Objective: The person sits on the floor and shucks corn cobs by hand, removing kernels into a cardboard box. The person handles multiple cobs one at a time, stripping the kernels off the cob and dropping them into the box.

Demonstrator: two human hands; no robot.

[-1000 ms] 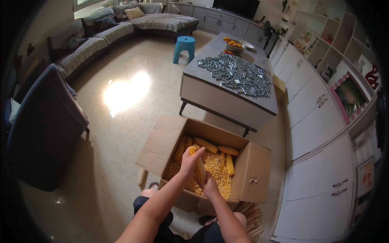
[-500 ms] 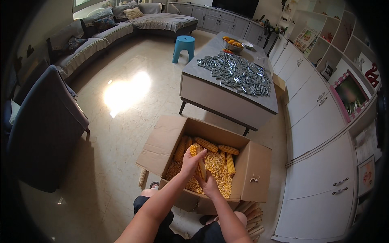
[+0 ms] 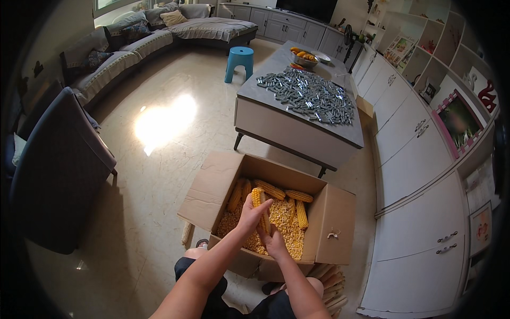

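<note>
Glossy pale floor [image 3: 159, 181] fills the head view, with a blue stool [image 3: 240, 64] and a long grey table [image 3: 287, 125] beyond an open cardboard box [image 3: 337, 223]. Over that box is a corn cob [image 3: 257, 198]; the left hand [image 3: 251, 215] has its fingers curled closed around the upper part, thumb across it, while the right hand [image 3: 275, 244] closes on the lower end, its fingertips partly hidden. Yellow rows cover much of this cob, and a paler strip suggests it is only partly stripped. Loose kernels [image 3: 287, 236] spread thickly across the box, so much shelling appears done, as do the pale bare cobs [image 3: 333, 292] heaped outside. Several full yellow cobs [image 3: 299, 196] along the box walls look left to shell.
</note>
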